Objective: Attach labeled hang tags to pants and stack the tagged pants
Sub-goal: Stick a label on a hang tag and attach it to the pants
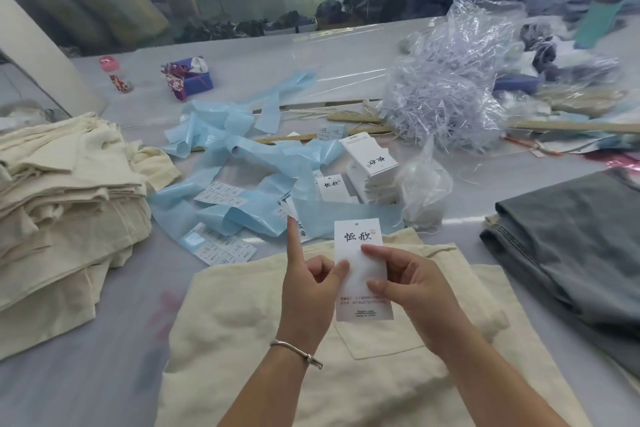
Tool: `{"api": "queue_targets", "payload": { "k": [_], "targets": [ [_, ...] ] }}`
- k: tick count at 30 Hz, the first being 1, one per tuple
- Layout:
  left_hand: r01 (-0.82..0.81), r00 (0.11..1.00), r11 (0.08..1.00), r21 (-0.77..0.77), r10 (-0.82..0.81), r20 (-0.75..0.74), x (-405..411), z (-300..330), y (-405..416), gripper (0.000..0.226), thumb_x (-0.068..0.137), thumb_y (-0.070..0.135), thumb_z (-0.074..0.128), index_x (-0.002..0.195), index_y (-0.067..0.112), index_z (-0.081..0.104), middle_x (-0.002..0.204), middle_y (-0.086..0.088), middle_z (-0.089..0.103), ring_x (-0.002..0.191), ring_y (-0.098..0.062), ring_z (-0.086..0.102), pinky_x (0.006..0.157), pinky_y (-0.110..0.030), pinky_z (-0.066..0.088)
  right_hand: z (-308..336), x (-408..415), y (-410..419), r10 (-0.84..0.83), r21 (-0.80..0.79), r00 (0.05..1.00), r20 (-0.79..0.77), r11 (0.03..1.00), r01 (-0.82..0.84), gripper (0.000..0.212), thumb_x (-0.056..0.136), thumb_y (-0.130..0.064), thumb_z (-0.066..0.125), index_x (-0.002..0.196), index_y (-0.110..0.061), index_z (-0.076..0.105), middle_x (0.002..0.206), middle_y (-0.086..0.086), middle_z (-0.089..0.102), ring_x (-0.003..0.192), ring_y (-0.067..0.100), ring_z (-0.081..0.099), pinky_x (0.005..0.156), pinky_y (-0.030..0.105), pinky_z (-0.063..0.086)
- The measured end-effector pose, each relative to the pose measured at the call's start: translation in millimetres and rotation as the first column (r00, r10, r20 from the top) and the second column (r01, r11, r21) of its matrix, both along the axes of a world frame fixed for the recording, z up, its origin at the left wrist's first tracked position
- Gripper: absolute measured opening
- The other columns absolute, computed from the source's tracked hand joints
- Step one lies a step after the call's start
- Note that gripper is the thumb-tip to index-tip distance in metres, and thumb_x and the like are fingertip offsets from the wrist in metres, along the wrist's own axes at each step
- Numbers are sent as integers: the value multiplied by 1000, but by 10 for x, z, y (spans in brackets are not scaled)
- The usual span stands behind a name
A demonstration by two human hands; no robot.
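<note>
Left hand: the left hand [309, 284] pinches the left edge of a white rectangular card hang tag [360, 267] between thumb and curled fingers; its forefinger points straight up with a small white sticker label [290, 210] on its tip. A silver bangle [296, 350] sits on the wrist.
Right hand: the right hand [414, 282] grasps the tag's right edge, fingers on the face above and thumb lower down.
Grip state: both hands clenched on the same tag, neither released.
Hang tag: held upright in the air above the pants, black printed characters near its top, a punched hole at the top edge, fine print at the bottom.
Pants in work: cream-coloured cloth pants [263, 340] lie flat on the grey table [104, 357] directly under the hands, a patch pocket showing below the tag.
Stack: a pile of folded cream pants [59, 204] on the table's left side.
Other cloth: folded dark grey denim pants [571, 246] at the right, well apart from the cream pair.
Tag supply: a stack of white hang tags [372, 166] beyond the hands, near the table's middle.
Label backing: loose pale blue glossy backing strips [235, 163], some carrying white printed labels, spread between the pile and the tags.
Clutter: a crumpled clear plastic bag of shredded white strips [446, 87] behind the tags; wooden rulers [353, 118] just beside it.
</note>
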State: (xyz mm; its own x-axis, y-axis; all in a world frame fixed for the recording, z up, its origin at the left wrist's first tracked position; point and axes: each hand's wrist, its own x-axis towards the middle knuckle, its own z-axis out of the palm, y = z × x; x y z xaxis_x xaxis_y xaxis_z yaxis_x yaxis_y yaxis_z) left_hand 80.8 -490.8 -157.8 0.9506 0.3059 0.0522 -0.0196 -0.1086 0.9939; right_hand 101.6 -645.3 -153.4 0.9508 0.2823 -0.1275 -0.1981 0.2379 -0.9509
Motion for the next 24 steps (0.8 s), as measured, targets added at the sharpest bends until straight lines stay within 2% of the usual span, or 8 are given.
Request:
{"api": "queue_targets", "payload": {
  "k": [5, 7, 10, 13, 17, 20, 21, 24],
  "targets": [
    [-34, 999, 996, 83, 31, 38, -112, 50, -137, 94, 85, 13, 72, 148, 42, 9, 52, 10, 42, 52, -7, 40, 62, -17, 41, 34, -87, -149, -40, 20, 999, -15, 999, 41, 46, 79, 19, 60, 117, -8, 65, 105, 12, 73, 94, 19, 68, 79, 32, 57],
    [-75, 995, 992, 105, 67, 80, -150, 116, -127, 88, 83, 21, 74, 145, 45, 15, 56, 10, 46, 55, -5, 43, 63, -13, 42, 46, -101, -197, -70, -5, 997, -22, 998, 70, 45, 82, 18, 58, 117, -10, 65, 104, 11, 73, 92, 18, 67, 81, 34, 57],
    [-123, 990, 987, 102, 115, 82, -192, 225, -71, 53, 80, 39, 67, 128, 45, 46, 94, 8, 64, 80, -1, 58, 76, -14, 45, 57, -103, -298, -84, -54, 996, -35, 995, 82, 46, 83, 17, 57, 119, -9, 66, 101, 8, 73, 86, 16, 66, 77, 32, 56],
    [-107, 994, 993, 39, 106, 36, -232, 326, -18, 16, 85, 25, 69, 97, 35, 70, 130, 8, 54, 104, 18, 52, 76, 1, 38, 68, -118, -373, -54, -101, 998, -37, 994, 50, 59, 75, 21, 62, 125, -11, 62, 109, 12, 70, 93, 20, 65, 85, 39, 56],
    [9, 1000, 1000, -7, -9, -23, -289, 433, -92, 9, 81, 15, 73, 82, 24, 72, 136, 18, 48, 112, 25, 44, 84, -1, 32, 98, -153, -356, 4, -90, 999, -54, 996, -9, 68, 70, 25, 61, 128, -9, 57, 114, 15, 68, 99, 23, 64, 92, 45, 52],
    [45, 998, 999, -19, -46, -51, -320, 430, -206, 7, 79, 14, 75, 83, 20, 72, 139, 16, 47, 119, 18, 42, 103, -21, 34, 131, -182, -328, 32, -93, 999, -35, 995, -36, 68, 71, 26, 61, 129, -10, 56, 114, 20, 67, 98, 26, 63, 91, 49, 53],
    [43, 997, 999, -28, -44, -61, -329, 426, -241, 8, 79, 13, 75, 83, 19, 72, 139, 14, 47, 120, 16, 42, 105, -25, 35, 146, -191, -325, 41, -102, 999, -18, 994, -42, 69, 72, 25, 61, 130, -11, 55, 114, 21, 66, 98, 27, 63, 91, 50, 53],
    [20, 996, 999, -37, -23, -91, -343, 415, -307, 9, 78, 14, 76, 85, 18, 73, 137, 12, 50, 115, 16, 44, 88, -12, 35, 171, -204, -335, 57, -119, 998, 24, 991, -54, 70, 72, 23, 64, 132, -10, 54, 113, 20, 67, 98, 31, 64, 90, 51, 53]
  ]
}}
